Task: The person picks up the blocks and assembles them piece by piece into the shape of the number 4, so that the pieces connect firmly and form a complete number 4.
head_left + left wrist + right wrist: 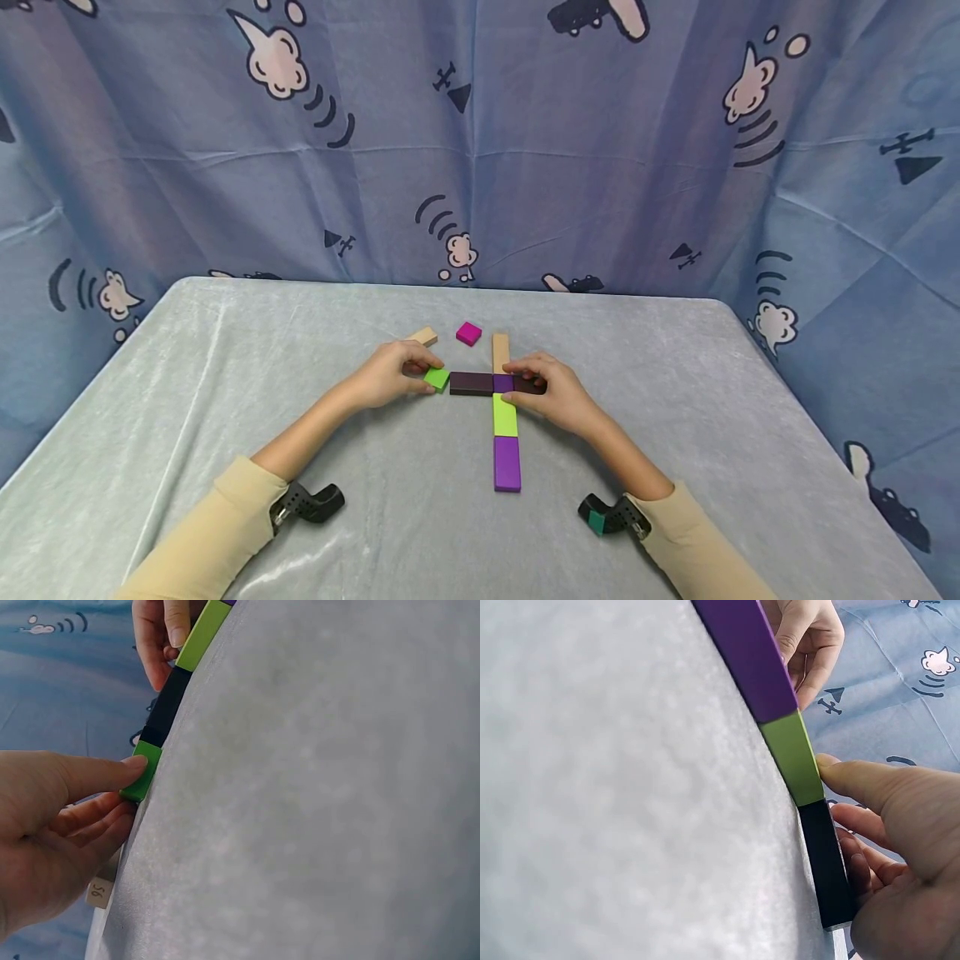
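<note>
My left hand (390,373) pinches a green block (437,380) between thumb and fingers, right at the left end of a dark brown block (471,384). My right hand (555,392) has thumb and index finger at opposite sides of a small purple block (502,384), pinching it at the middle of a flat cross of blocks. Partly under that hand lies a second dark block (529,385). Above the centre is a pale wooden block (500,352). Below it run a lime block (505,415) and a longer purple block (507,464).
A magenta block (468,334) lies behind the cross. Another pale wooden block (423,336) sits just beyond the left hand, partly hidden by it. Pale cloth covers the table (337,533), and a blue patterned curtain (390,183) hangs behind.
</note>
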Demonstrator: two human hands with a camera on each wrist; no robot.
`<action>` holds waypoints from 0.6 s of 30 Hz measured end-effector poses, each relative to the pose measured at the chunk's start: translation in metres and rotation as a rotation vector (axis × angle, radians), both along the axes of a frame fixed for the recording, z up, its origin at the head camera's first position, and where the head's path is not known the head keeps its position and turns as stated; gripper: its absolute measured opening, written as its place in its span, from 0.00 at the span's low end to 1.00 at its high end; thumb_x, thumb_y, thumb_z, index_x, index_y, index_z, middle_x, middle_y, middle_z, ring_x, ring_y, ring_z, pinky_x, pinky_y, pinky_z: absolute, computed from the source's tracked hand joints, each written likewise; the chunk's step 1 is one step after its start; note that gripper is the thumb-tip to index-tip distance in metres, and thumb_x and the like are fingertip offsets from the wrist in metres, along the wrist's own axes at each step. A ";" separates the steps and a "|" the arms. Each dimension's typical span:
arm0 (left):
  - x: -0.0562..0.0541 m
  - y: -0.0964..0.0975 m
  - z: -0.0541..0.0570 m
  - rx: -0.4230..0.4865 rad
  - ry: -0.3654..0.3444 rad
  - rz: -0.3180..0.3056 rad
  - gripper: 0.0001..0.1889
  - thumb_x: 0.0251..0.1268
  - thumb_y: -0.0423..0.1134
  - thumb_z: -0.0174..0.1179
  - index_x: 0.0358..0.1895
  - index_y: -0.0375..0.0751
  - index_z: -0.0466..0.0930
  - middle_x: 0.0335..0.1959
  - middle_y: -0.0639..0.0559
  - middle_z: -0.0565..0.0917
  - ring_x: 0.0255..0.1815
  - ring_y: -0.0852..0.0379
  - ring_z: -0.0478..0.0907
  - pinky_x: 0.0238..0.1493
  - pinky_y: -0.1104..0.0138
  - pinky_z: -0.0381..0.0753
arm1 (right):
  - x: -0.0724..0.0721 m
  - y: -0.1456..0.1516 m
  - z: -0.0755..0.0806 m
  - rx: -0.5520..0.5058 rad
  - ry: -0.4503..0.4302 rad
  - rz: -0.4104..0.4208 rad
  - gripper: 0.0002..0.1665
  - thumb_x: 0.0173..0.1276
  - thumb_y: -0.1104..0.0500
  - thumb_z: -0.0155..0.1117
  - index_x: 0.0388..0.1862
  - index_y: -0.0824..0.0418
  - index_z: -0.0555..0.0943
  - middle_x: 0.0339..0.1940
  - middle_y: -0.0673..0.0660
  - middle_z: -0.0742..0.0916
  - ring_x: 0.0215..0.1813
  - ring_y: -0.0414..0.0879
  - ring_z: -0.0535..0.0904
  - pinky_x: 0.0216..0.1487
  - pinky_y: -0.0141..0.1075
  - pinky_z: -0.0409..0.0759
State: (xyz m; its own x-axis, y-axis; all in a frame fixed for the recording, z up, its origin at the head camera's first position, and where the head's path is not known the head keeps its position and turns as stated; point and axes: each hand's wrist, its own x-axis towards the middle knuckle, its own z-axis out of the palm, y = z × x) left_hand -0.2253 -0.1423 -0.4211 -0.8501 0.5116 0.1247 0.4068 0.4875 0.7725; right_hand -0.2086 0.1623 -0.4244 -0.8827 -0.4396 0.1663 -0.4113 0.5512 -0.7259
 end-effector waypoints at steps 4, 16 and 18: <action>0.001 -0.001 0.002 -0.004 -0.013 0.006 0.17 0.61 0.26 0.74 0.53 0.27 0.87 0.53 0.36 0.88 0.55 0.42 0.86 0.61 0.58 0.85 | 0.000 0.000 0.000 0.001 -0.003 -0.001 0.23 0.65 0.65 0.78 0.59 0.69 0.86 0.53 0.63 0.87 0.51 0.53 0.80 0.52 0.39 0.78; 0.003 -0.001 0.004 -0.011 -0.014 0.003 0.18 0.61 0.26 0.74 0.54 0.27 0.87 0.54 0.36 0.87 0.56 0.42 0.86 0.61 0.57 0.85 | -0.001 0.000 0.000 0.005 0.006 0.003 0.23 0.65 0.65 0.78 0.59 0.69 0.86 0.52 0.62 0.87 0.51 0.53 0.80 0.51 0.39 0.78; 0.004 -0.001 0.005 -0.016 -0.015 0.007 0.18 0.61 0.26 0.75 0.55 0.27 0.87 0.54 0.36 0.87 0.56 0.42 0.86 0.61 0.57 0.85 | -0.001 0.000 0.000 0.007 0.006 0.002 0.23 0.65 0.65 0.78 0.59 0.69 0.86 0.52 0.63 0.87 0.51 0.53 0.80 0.51 0.39 0.78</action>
